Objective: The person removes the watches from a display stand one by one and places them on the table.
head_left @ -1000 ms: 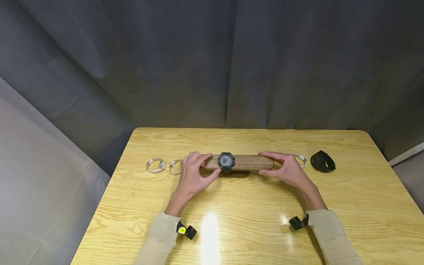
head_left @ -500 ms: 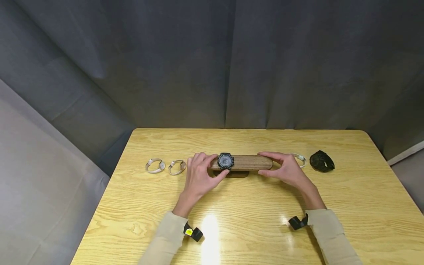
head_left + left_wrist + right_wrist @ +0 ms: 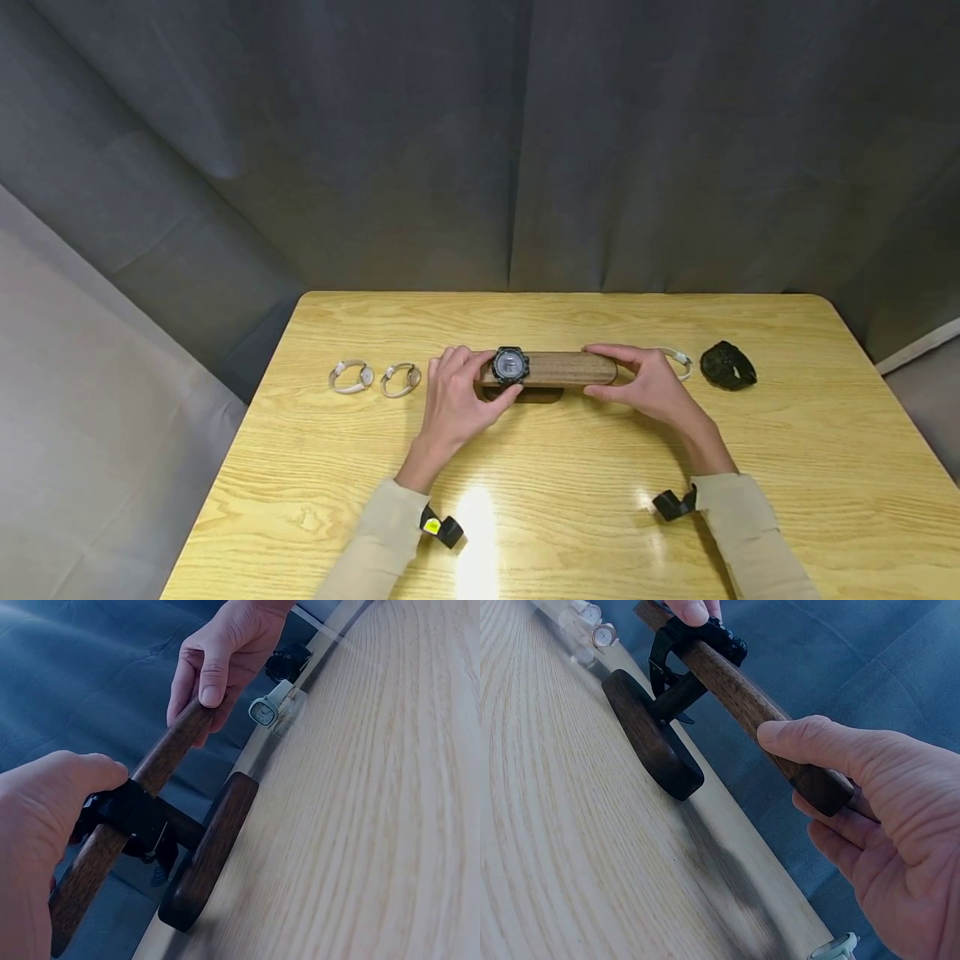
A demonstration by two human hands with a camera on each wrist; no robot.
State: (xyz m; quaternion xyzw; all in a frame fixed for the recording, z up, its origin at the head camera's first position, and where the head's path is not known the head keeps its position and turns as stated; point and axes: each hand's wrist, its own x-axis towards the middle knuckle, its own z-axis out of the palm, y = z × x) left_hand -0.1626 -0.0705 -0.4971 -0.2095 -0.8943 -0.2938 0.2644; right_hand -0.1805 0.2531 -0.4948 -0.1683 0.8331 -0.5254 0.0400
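Observation:
A dark wooden watch stand has a long rounded bar raised on a post over a small base. Around the bar, left of its middle, sits a black digital watch, face up; its strap hangs beneath. My left hand pinches the watch between thumb and fingers, and its fingers hide the bar's left end. At the other end my right hand grips the bar, thumb on the near side and fingers on the far side.
Two light-strapped watches, an outer one and an inner one, lie left of the stand. Behind my right hand is a pale green watch, and farther right a black watch. A grey curtain hangs behind the table.
My left hand has slid right along the bar and now holds the watch, uncovering more of the inner light-strapped watch. The right hand and stand stay put.

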